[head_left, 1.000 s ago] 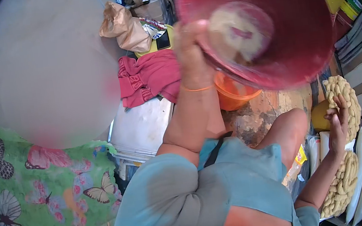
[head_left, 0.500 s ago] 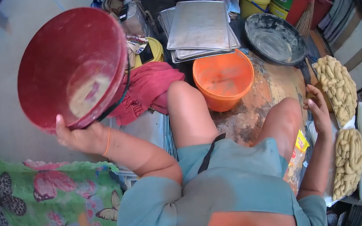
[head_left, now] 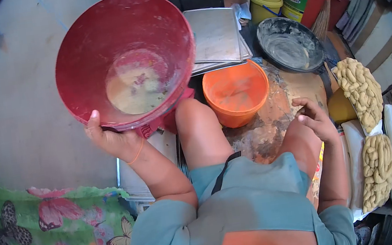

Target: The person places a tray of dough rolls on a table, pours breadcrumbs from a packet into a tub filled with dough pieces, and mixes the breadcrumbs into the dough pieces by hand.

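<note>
The left hand grips the lower rim of a red bucket, its thumb over the edge, and the bucket is tilted so that a pale residue shows on its bottom. The right hand is held above the right knee, fingers partly curled, holding nothing. Between the knees and the metal trays stands an orange bucket, with a dusty black basin to its right.
</note>
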{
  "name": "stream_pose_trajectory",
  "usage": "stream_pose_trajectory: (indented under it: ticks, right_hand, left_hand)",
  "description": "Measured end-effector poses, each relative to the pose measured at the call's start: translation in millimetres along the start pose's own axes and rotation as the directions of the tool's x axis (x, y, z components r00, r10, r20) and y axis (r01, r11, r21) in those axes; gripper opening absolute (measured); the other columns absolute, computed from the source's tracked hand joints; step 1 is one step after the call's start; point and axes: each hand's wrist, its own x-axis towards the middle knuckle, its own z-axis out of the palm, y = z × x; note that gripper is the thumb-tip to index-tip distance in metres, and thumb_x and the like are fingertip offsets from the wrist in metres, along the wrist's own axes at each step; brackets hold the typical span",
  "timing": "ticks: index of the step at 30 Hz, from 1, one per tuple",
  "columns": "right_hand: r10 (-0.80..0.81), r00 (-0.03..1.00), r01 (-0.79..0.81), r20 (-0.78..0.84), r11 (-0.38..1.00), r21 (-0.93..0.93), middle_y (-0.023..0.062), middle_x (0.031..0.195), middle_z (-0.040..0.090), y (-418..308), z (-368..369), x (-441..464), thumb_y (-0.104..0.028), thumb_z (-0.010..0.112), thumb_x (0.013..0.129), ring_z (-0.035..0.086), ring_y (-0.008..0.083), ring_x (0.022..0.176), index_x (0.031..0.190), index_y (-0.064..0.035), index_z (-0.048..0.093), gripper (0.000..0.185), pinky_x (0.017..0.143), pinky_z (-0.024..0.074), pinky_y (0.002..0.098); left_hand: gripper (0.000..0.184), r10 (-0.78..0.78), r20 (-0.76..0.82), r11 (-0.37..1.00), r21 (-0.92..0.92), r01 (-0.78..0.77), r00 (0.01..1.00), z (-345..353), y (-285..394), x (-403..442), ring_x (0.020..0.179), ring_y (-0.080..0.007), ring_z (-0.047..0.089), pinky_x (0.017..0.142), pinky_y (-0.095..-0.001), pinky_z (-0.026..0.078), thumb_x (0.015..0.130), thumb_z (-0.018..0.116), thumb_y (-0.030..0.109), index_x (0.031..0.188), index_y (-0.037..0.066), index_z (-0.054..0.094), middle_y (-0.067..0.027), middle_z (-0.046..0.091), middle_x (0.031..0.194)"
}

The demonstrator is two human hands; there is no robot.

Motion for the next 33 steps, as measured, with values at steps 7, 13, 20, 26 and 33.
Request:
stream_pose_trajectory:
  ticks: [7, 13, 20, 26, 33]
  right_hand:
    - [-0.045, 0.996, 0.04, 0.078, 0.997, 0.065, 0.0105, 0.126, 0.045, -3.5, 19.2, 1.2, -0.044, 0.072, 0.075, 0.051, 0.0149, 0.097, 0.142, -0.0026, 0.03, 0.089, 0.081, 0.0447, 0.0282]
    - [-0.139, 0.99, 0.14, -0.034, 0.895, 0.423, 0.0119, 0.129, 0.043, 1.2, 27.3, 5.5, -0.051, 0.072, 0.074, 0.052, 0.0187, 0.099, 0.142, -0.0013, 0.028, 0.094, 0.084, 0.0479, 0.0336]
    - [-0.049, 0.981, 0.157, -0.188, 0.769, 0.619, 0.0113, 0.129, 0.047, 6.0, 9.3, -16.4, -0.04, 0.076, 0.071, 0.05, 0.0245, 0.118, 0.139, -0.0041, 0.028, 0.09, 0.092, 0.0471, 0.0406]
    - [0.087, 0.925, 0.155, -0.371, 0.803, 0.576, 0.0106, 0.126, 0.05, 34.0, -1.1, -32.4, -0.029, 0.074, 0.071, 0.051, 0.024, 0.116, 0.135, -0.0034, 0.033, 0.08, 0.093, 0.0466, 0.0392]
    - [0.051, 0.839, 0.282, -0.541, 0.81, 0.514, 0.0096, 0.123, 0.05, 59.8, -16.7, -30.8, -0.024, 0.07, 0.072, 0.052, 0.0238, 0.114, 0.131, -0.0057, 0.037, 0.07, 0.093, 0.0458, 0.0374]
  left_hand:
    - [0.04, -0.231, 0.22, 0.973, 0.031, 0.229, 0.948, 31.4, -41.6, -45.5, 0.098, -0.0261, 0.058, 0.09, -0.038, 0.048, 0.072, 0.057, 0.008, 0.11, -0.003, 0.052, -0.0156, 0.057, 0.106]
    - [0.044, -0.378, 0.395, 0.916, 0.031, 0.4, 0.837, 54.8, -70.4, -86.5, 0.09, -0.0214, 0.06, 0.083, -0.0343, 0.05, 0.07, 0.065, 0.01, 0.108, -0.001, 0.047, -0.0126, 0.058, 0.102]
    - [0.063, -0.517, 0.55, 0.816, 0.085, 0.572, 0.656, 76.6, -108.3, -130.0, 0.102, -0.0213, 0.057, 0.091, -0.0343, 0.046, 0.068, 0.065, 0.009, 0.125, -0.002, 0.043, -0.0125, 0.056, 0.115]
    - [0.075, -0.516, 0.637, 0.822, 0.179, 0.541, 0.573, 83.1, -138.8, -157.2, 0.104, -0.0163, 0.054, 0.093, -0.0302, 0.042, 0.067, 0.071, 0.015, 0.131, -0.005, 0.037, -0.0106, 0.052, 0.12]
    - [0.064, -0.386, 0.781, 0.922, 0.317, 0.221, 0.49, 78.6, -159.6, -150.3, 0.134, -0.0312, 0.028, 0.107, -0.038, 0.027, 0.067, 0.079, 0.032, 0.114, -0.005, 0.055, -0.0241, 0.03, 0.141]
